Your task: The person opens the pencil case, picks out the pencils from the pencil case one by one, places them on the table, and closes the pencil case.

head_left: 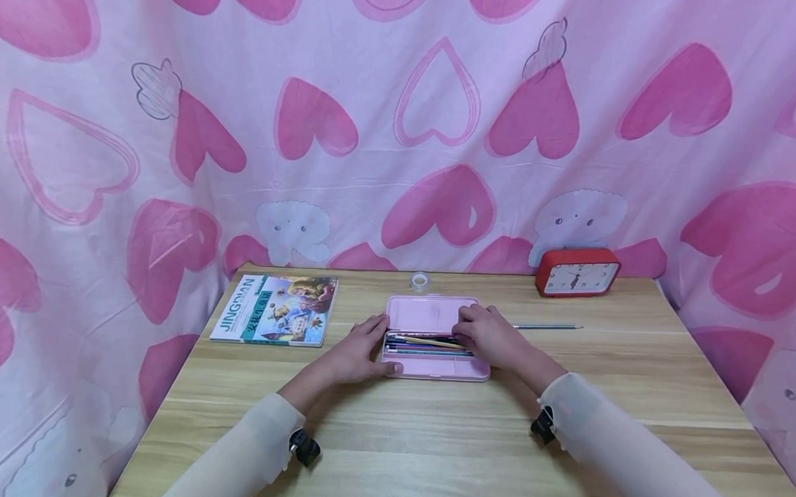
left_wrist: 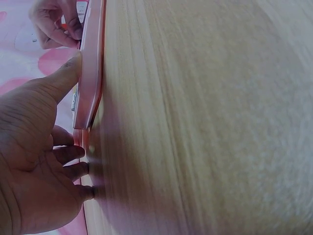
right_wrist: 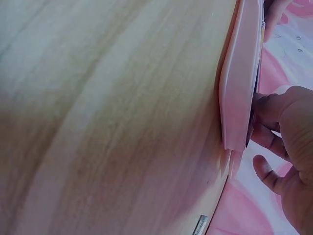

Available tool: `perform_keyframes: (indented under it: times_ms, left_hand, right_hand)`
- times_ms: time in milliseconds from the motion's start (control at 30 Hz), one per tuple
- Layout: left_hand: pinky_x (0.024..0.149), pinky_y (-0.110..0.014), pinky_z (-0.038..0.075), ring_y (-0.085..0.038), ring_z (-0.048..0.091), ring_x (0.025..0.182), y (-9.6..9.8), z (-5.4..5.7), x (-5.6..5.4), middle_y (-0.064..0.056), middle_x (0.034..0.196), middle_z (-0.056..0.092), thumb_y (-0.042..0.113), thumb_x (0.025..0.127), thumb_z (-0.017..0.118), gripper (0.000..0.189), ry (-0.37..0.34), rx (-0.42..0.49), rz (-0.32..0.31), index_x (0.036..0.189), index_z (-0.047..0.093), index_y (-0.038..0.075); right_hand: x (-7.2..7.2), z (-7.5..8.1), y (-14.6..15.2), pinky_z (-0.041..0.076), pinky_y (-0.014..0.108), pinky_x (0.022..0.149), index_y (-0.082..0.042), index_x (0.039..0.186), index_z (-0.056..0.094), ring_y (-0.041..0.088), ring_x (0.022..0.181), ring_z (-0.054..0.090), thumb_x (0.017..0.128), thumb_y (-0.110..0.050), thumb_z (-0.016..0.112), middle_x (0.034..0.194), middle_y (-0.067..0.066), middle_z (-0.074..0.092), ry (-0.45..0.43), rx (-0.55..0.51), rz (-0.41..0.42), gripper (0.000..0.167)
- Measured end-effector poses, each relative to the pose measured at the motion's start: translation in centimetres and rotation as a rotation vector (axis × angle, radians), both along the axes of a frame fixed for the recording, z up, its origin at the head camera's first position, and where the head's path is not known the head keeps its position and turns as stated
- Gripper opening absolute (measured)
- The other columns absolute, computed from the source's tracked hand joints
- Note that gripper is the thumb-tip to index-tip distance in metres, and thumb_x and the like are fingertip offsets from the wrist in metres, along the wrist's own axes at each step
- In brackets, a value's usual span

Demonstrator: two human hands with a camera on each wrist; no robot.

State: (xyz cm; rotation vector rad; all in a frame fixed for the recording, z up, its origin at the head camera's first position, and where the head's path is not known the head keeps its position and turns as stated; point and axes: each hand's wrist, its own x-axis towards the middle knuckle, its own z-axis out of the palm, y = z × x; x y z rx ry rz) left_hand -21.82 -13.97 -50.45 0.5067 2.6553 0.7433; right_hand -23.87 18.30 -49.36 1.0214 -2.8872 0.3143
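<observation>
A pink pencil case (head_left: 433, 367) lies with its lid (head_left: 422, 314) folded back, and several pencils (head_left: 427, 342) fill its long compartment. My left hand (head_left: 358, 353) is at the case's left end: the thumb rests on the near rim, and the other fingers spread beside the lid. The left wrist view shows that thumb (left_wrist: 68, 73) against the case's side. My right hand (head_left: 490, 336) reaches over the right end, its bent thumb and fingers dipping inside. In the right wrist view the case wall (right_wrist: 239, 88) hides the fingertips, so whatever they touch is unclear.
A single dark pencil (head_left: 553, 327) lies on the wooden table (head_left: 404, 446) right of the case. Behind the case is a roll of tape (head_left: 419, 281). A red clock (head_left: 578, 272) stands at the back right, and a picture book (head_left: 276, 310) lies at the left.
</observation>
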Motion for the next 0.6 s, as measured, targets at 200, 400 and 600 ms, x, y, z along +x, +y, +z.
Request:
perform_keyframes:
  times_ms: [200, 400, 600]
  left_hand:
    - [0.14, -0.06, 0.02, -0.039, 0.016, 0.174, 0.0, 0.0, 0.1, -0.011, 0.187, 0.017, 0.061, 0.096, 0.081, 0.111, -0.007, 0.001, 0.001, 0.178, 0.021, 0.013]
    - [0.139, -0.062, 0.023, -0.041, 0.016, 0.173, 0.0, 0.1, 0.2, -0.01, 0.187, 0.017, 0.062, 0.096, 0.08, 0.111, -0.016, 0.001, 0.01, 0.178, 0.022, 0.015]
    - [0.139, -0.061, 0.022, -0.041, 0.015, 0.174, -0.1, 0.2, 0.2, -0.01, 0.187, 0.017, 0.062, 0.097, 0.08, 0.11, -0.01, -0.004, 0.009, 0.178, 0.022, 0.015]
  right_hand:
    - [0.1, -0.1, 0.0, 0.055, 0.052, 0.101, -0.016, 0.115, 0.086, 0.02, 0.101, 0.061, 0.099, -0.018, 0.085, 0.102, -0.002, 0.066, 0.056, 0.011, 0.016, 0.016]
    - [-0.1, -0.2, 0.4, 0.054, 0.058, 0.102, -0.017, 0.111, 0.083, 0.022, 0.104, 0.064, 0.098, -0.018, 0.086, 0.104, -0.001, 0.067, 0.112, -0.038, 0.023, 0.014]
    - [-0.1, -0.1, 1.0, 0.052, 0.063, 0.104, -0.017, 0.11, 0.081, 0.026, 0.109, 0.065, 0.096, -0.017, 0.088, 0.108, 0.001, 0.068, 0.127, -0.072, 0.014, 0.015]
